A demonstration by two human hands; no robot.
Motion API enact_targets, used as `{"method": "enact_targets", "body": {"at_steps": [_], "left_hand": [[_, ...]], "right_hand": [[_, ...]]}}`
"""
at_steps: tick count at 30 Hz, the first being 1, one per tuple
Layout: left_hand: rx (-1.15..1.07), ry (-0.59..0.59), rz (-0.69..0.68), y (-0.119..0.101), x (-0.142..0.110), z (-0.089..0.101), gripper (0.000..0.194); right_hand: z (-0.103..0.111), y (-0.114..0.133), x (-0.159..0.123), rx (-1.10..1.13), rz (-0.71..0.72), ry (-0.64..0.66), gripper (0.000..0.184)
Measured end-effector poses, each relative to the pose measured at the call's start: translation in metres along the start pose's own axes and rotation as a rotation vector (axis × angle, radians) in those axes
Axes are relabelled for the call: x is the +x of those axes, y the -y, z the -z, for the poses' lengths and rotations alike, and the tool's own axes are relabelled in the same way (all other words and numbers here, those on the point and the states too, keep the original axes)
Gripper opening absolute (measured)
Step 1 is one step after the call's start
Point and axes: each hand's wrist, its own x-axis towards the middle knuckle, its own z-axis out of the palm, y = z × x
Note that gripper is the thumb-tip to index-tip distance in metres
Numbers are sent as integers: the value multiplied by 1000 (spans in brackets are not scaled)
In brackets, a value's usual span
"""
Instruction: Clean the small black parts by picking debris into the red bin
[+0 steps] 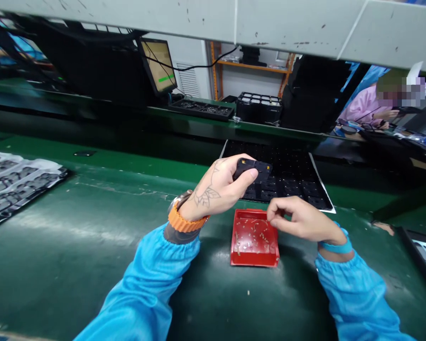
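Observation:
Between the thumb and fingers of my left hand [222, 187] is a small flat black plastic part [258, 166] with gold-coloured spots near its ends. My left hand holds it up above the near edge of a black compartment tray [287, 163]. Over the right rim of a red bin [254, 259], my right hand [300, 219] has thumb and forefinger pinched together. Whatever the pinch holds, if anything, is too small to make out. Many tiny light-coloured pieces [255, 229] lie scattered on the bin's floor.
A tray of dark parts [17, 184] lies at the left on the green bench [74, 265]. A small dark flat piece [84, 153] sits farther back. Behind stand a monitor [159, 66] and a black box [259, 108]. A person in pink [362, 106] sits at the far right.

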Motion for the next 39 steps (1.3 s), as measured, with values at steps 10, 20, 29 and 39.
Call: {"method": "enact_targets", "body": {"at_steps": [10,20,29,39], "left_hand": [[27,15,4,1,-1,-2,22],[52,33,-21,-2,-2,-4,22],[55,77,-30,-5,-4,-8,20],[50,94,-47,-8,-5,-10,19]], "right_hand": [[2,-3,-1,303,-88,-47,9],[-8,-7,11,807,114,-393,37],[-15,12,13,943,129,-635,36],[-20,23,7,886,64,-822,21]]}}
